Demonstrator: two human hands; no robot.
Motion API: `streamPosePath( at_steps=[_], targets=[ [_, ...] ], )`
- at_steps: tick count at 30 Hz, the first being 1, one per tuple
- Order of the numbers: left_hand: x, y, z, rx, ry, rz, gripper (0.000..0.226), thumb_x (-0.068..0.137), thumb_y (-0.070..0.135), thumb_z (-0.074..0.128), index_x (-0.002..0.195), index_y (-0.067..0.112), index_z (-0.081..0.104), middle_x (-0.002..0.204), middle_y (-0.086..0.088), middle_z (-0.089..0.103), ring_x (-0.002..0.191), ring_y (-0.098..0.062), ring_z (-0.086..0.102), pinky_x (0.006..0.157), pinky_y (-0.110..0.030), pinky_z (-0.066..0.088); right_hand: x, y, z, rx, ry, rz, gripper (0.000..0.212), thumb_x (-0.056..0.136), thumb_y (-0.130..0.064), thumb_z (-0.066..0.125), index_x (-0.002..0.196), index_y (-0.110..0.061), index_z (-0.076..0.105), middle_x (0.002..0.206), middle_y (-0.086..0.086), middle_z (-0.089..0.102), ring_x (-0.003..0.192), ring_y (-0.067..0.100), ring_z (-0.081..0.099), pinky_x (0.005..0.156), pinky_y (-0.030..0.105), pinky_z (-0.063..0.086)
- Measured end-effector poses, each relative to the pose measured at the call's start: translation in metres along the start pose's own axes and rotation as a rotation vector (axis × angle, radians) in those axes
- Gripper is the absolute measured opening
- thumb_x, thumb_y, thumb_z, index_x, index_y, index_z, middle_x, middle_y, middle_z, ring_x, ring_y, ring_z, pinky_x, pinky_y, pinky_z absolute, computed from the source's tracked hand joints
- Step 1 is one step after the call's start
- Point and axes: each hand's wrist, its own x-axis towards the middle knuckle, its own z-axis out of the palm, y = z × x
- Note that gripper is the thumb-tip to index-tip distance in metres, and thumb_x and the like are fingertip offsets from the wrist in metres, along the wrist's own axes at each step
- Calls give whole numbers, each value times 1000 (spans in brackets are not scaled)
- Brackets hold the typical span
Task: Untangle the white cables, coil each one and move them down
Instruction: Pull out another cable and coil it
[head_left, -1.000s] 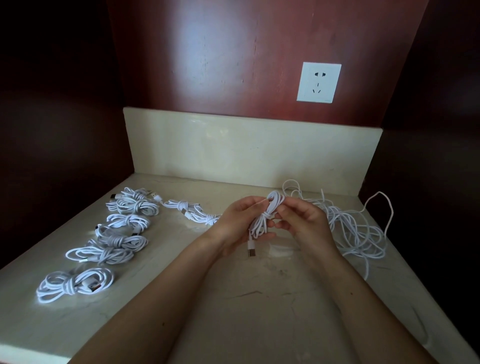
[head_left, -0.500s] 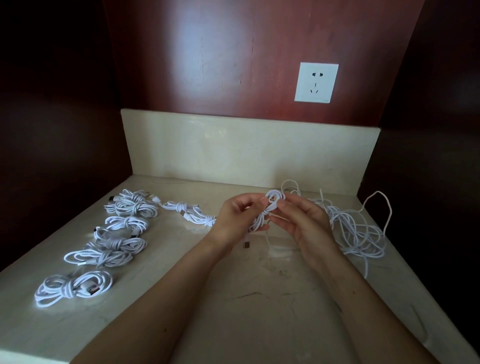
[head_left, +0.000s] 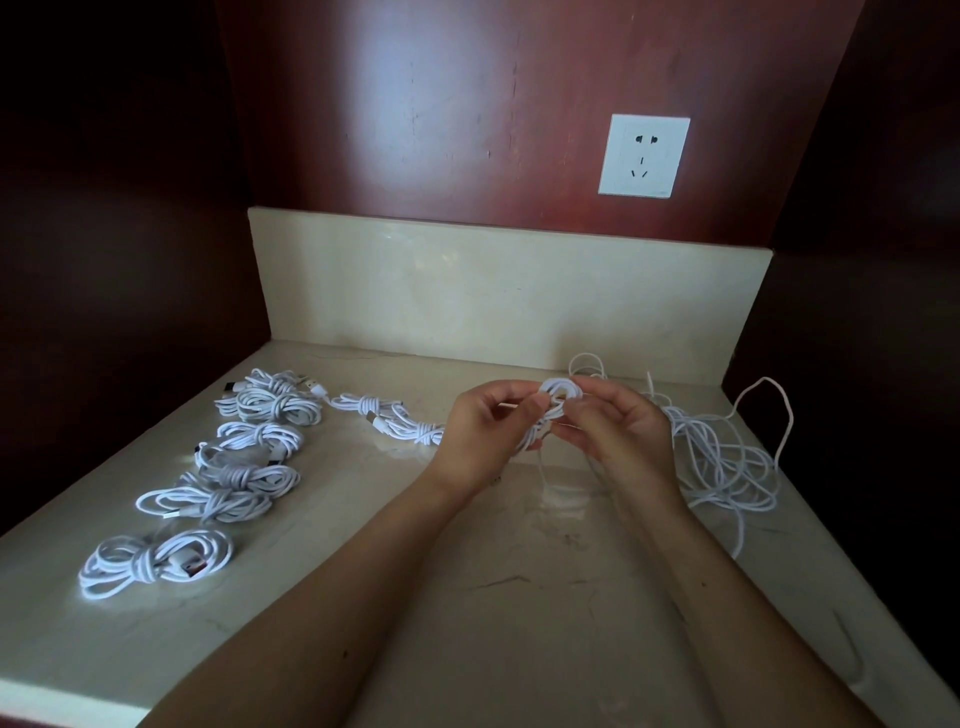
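Observation:
Both hands meet above the middle of the marble counter (head_left: 467, 597) around one white cable coil (head_left: 551, 410). My left hand (head_left: 485, 431) grips the coil's lower bundle. My right hand (head_left: 621, 423) pinches the loop at its top. A loose end hangs below the coil toward the counter. To the right lies a tangled pile of white cables (head_left: 722, 462). Several finished coils (head_left: 244, 467) sit in a column on the left, the nearest one (head_left: 150, 564) close to the front edge, and another coiled pair (head_left: 395, 418) lies just left of my left hand.
A pale stone backsplash (head_left: 493, 291) closes the back of the counter. Above it a white wall socket (head_left: 643, 155) sits on the red-brown panel. Dark walls stand on both sides. One cable loop (head_left: 779, 410) rises off the counter by the right wall.
The hands have lifted the coil slightly and turned it. The dangling plug that showed below the left hand is now hidden, and the right fingers have moved up to the coil's top loop.

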Motion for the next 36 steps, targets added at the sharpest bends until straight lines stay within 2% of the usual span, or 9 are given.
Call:
streamPosePath(
  at_steps=[3, 6, 13, 19, 22, 25, 28, 32, 36],
  targets=[
    [-1, 0, -1, 47, -3, 56, 13, 92, 8, 64, 100, 11, 73, 82, -6, 72, 71, -16, 64, 72, -40, 58, 0, 0, 1, 12, 19, -15, 18, 88, 8, 62, 99, -4, 69, 85, 8, 76, 79, 17, 72, 69, 26, 59],
    [-3, -1, 0, 95, -7, 99, 13, 92, 7, 64, 98, 15, 73, 70, 9, 70, 60, -9, 60, 53, -19, 49, 1, 1, 1, 18, 23, -23, 16, 89, 9, 61, 100, 0, 67, 80, 5, 75, 75, 15, 72, 67, 25, 60],
    [-2, 4, -2, 160, -80, 209, 20, 91, -1, 63, 104, 12, 71, 89, 11, 71, 69, 9, 61, 66, -8, 44, 0, 2, -1, 27, -32, -42, 20, 86, 12, 63, 93, -7, 61, 79, 6, 73, 71, 13, 70, 65, 27, 58],
    [3, 1, -8, 148, -25, 154, 20, 91, 0, 62, 100, 16, 70, 59, 20, 66, 52, 6, 54, 55, -9, 41, -4, 6, -3, -411, -126, -305, 29, 80, 8, 70, 87, -18, 59, 108, 8, 65, 81, 15, 70, 64, 39, 57],
    [4, 1, -9, 137, -21, 133, 21, 91, 2, 64, 95, 20, 72, 62, 17, 68, 54, 3, 55, 54, -13, 44, -3, 8, -5, -512, -132, -448, 21, 77, 1, 78, 83, -14, 65, 102, 3, 66, 85, 14, 68, 61, 30, 56],
    [6, 0, -10, 124, -13, 104, 21, 89, 5, 67, 90, 25, 73, 71, 7, 71, 64, -9, 59, 59, -19, 49, -1, 6, -8, -506, -33, -379, 15, 79, -8, 79, 80, -19, 69, 87, -5, 72, 74, 7, 69, 65, 23, 54],
    [8, 0, -13, 168, -42, 117, 16, 89, 6, 68, 100, 16, 73, 66, 12, 69, 57, -3, 57, 59, -15, 48, 0, 7, -9, -421, -19, -297, 18, 83, -7, 76, 80, -23, 66, 78, -6, 70, 70, 15, 70, 69, 33, 57],
    [9, 1, -20, 202, -80, 140, 16, 90, 8, 68, 104, 11, 74, 66, 12, 68, 57, -6, 56, 61, -17, 49, -1, 6, -7, -280, -51, -234, 19, 86, 1, 69, 90, -16, 62, 81, 6, 66, 66, 21, 69, 63, 33, 59],
    [8, 4, -24, 253, -132, 121, 18, 86, 13, 73, 104, 10, 74, 80, 9, 72, 60, -3, 55, 60, -18, 48, -4, 7, -4, -393, -84, -229, 26, 90, 0, 65, 98, -24, 68, 85, -3, 70, 65, 17, 71, 65, 33, 59]
  ],
)
